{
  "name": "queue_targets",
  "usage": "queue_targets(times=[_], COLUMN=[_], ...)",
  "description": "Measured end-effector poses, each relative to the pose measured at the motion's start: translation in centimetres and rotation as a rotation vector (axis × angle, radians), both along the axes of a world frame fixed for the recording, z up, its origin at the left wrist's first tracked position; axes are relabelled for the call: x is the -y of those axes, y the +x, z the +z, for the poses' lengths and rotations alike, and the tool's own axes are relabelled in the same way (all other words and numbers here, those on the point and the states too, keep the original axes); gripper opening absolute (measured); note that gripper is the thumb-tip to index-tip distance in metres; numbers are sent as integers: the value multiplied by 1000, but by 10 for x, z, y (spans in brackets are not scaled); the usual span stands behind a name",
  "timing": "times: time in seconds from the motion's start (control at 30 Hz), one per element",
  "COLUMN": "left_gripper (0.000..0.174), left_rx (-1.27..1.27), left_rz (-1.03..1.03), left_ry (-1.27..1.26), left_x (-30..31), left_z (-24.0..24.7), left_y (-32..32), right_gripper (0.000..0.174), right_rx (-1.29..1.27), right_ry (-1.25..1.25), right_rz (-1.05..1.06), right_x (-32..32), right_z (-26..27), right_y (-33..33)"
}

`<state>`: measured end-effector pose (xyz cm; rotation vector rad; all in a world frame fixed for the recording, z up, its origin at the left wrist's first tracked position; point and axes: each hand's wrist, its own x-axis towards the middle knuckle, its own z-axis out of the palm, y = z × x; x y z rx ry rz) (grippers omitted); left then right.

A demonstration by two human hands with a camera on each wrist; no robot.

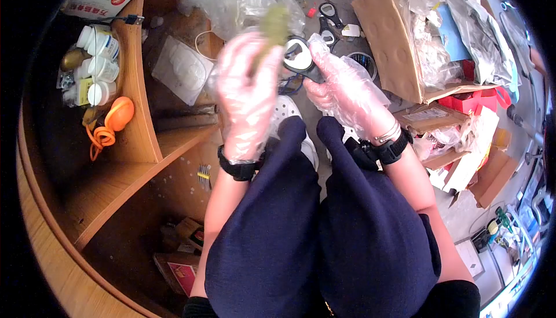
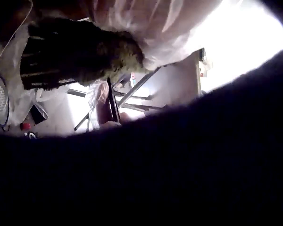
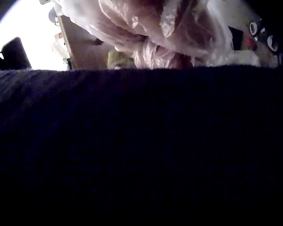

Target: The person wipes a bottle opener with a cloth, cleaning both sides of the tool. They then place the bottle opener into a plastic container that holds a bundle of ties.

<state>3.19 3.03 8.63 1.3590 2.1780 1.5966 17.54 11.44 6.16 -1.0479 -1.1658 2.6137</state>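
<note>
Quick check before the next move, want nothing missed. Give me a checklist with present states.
1. Right hand holding the black-rimmed, white-faced tool: ok
2. Left hand holding the fuzzy olive-green rag: ok
3. Clear plastic gloves on both hands: ok
4. Rag free of contact with the tool: cannot tell, rag blurred in the head view
5. Similar black-rimmed tools on the floor beyond the hands: ok
6. Both wrist views unobstructed: not ok, dark fabric fills much of each
</note>
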Motion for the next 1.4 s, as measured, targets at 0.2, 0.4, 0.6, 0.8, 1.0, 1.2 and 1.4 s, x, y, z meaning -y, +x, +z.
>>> queue_targets(times=[0.2,0.4,0.6,0.8,1.0,1.2,1.4], left_gripper=[20,23,26,35,38,37,31], left_rx=[-45,-253,-440,-722,-828,-762,-777], left_rz=[-142,-158,-18,-143,-141,-65,-178], left_ry=[-140,-116,10,-112,-155,-37,-164], left_x=[-5,-4,2,8,17,18,14], left_z=[-10,-1,-5,-3,-3,-13,-3], left_y=[-5,-7,1,-3,0,2,2], right_gripper=[56,58,54,44,34,29,33], right_rx=[112,125,46,96,-10,-43,39], right_ry=[1578,1683,1777,1693,1386,1517,1190], right_rz=[186,128,49,142,54,-93,48], right_x=[5,7,8,6,9,11,4], right_z=[-2,-17,-21,-16,-8,-8,14], right_y=[3,1,1,5,4,0,3])
